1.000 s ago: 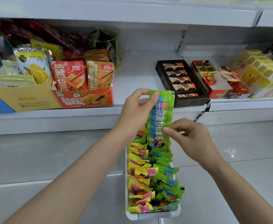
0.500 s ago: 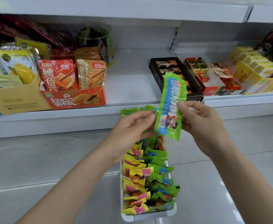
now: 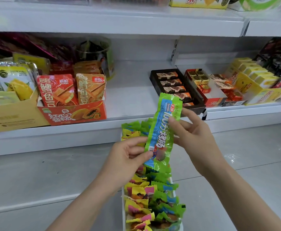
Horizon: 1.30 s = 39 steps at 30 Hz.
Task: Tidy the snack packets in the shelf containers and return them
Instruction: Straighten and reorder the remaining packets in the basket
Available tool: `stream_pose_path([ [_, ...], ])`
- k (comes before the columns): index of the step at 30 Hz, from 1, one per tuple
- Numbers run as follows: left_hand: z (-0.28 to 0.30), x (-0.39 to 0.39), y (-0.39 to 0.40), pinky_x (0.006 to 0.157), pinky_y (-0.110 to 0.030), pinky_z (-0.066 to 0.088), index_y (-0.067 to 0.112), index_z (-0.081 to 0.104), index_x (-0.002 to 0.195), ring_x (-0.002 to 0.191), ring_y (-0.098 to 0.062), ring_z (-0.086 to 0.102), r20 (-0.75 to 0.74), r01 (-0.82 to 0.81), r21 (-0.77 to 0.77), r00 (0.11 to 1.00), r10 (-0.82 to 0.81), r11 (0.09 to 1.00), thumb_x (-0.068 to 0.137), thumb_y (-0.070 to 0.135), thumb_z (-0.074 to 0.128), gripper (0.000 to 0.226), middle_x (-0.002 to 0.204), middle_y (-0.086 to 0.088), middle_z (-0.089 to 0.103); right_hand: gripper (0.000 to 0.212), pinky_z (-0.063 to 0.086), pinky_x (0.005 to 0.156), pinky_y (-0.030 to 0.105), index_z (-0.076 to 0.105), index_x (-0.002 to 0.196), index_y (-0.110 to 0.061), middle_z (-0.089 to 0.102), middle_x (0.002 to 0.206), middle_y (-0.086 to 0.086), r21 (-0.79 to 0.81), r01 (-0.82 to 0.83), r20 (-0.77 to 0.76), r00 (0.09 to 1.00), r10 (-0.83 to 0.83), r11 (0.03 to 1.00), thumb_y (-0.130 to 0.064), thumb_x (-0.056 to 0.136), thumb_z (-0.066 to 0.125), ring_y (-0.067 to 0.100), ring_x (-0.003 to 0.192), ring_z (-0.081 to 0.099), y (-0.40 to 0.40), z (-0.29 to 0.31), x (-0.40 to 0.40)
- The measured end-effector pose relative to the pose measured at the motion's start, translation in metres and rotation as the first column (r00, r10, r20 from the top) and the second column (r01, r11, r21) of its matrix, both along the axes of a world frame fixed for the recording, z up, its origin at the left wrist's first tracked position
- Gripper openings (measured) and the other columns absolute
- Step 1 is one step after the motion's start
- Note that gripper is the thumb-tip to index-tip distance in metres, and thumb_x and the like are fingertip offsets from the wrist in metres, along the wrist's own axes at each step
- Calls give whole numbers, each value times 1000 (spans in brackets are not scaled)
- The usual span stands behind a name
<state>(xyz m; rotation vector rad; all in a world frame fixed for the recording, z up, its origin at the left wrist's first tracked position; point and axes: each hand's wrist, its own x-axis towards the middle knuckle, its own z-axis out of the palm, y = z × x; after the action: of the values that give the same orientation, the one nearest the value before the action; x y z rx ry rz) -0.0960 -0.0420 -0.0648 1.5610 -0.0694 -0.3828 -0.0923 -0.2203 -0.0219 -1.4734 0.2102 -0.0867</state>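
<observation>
- Progress: looks mid-way; one green packet (image 3: 162,132) is out of the tray and up in the air, so tidying isn't done and the tray isn't back on the shelf yet.
- left hand (image 3: 128,157) pinches the packet's lower end, thumb on front; right hand (image 3: 193,135) pinches its upper part, fingers curled round the edge.
- white tray (image 3: 123,212) sits below and between both hands, running toward the person; holds two rows of packets, yellow-pink (image 3: 138,197) on the left-hand side, green (image 3: 166,202) on the right-hand side, mostly lined up, some crooked.
- Left to do, my guess: slot the held packet into the green row, straighten the rest, put the tray back; the bare shelf (image 3: 129,90) stretch beyond the hands looks like its spot.
- Beyond the left hand: orange carton (image 3: 73,114) with upright red and orange pouches.
- Beyond the right hand: black box (image 3: 154,80) of brown bars, just beside a red box (image 3: 213,100) of gold sweets.
</observation>
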Motion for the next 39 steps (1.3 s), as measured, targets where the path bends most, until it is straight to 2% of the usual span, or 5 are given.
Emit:
stream_pose_path([
  [14, 12, -17, -2, 62, -25, 59, 3, 69, 100, 72, -17, 72, -297, -76, -357, 954, -36, 931, 89, 35, 52, 38, 87, -15, 74, 11, 62, 72, 38, 66, 106, -13, 73, 88, 4, 223, 91, 0, 996, -93, 971, -12, 96, 60, 18, 77, 71, -17, 19, 4],
  [20, 22, -19, -14, 102, -50, 49, 3, 66, 123, 109, -35, 66, -538, -30, -518, 788, -298, 855, 92, 49, 52, 57, 125, -24, 66, 13, 60, 64, 33, 67, 104, -10, 70, 85, 5, 461, 4, -19, 1000, 5, 888, -14, 98, 55, 16, 70, 69, -12, 24, 6],
  [24, 33, -22, -20, 68, -31, 60, 2, 71, 116, 75, -21, 69, -464, 27, -699, 743, -482, 714, 75, 31, 85, 52, 98, -14, 70, 18, 59, 71, 31, 65, 102, -10, 66, 92, 6, 571, -23, -22, 999, 44, 821, -24, 97, 54, 15, 83, 68, -10, 21, 9],
  [29, 29, -20, -27, 64, -22, 57, 14, 72, 106, 76, -15, 72, -216, -38, -287, 976, -26, 957, 80, 10, 74, 26, 93, -6, 77, 55, 58, 91, 42, 51, 138, -10, 65, 132, 9, 537, -57, -121, 982, 144, 842, -47, 98, 44, 24, 118, 65, -21, 14, 6],
  [39, 18, -26, -14, 77, -21, 56, 27, 57, 125, 100, -19, 73, -70, 82, -209, 993, -98, 975, 79, -25, 62, 70, 110, -1, 76, 26, 60, 81, 34, 66, 117, -2, 73, 111, 16, 293, 24, -112, 994, 9, 956, -17, 101, 51, 23, 94, 71, -28, 12, 9],
])
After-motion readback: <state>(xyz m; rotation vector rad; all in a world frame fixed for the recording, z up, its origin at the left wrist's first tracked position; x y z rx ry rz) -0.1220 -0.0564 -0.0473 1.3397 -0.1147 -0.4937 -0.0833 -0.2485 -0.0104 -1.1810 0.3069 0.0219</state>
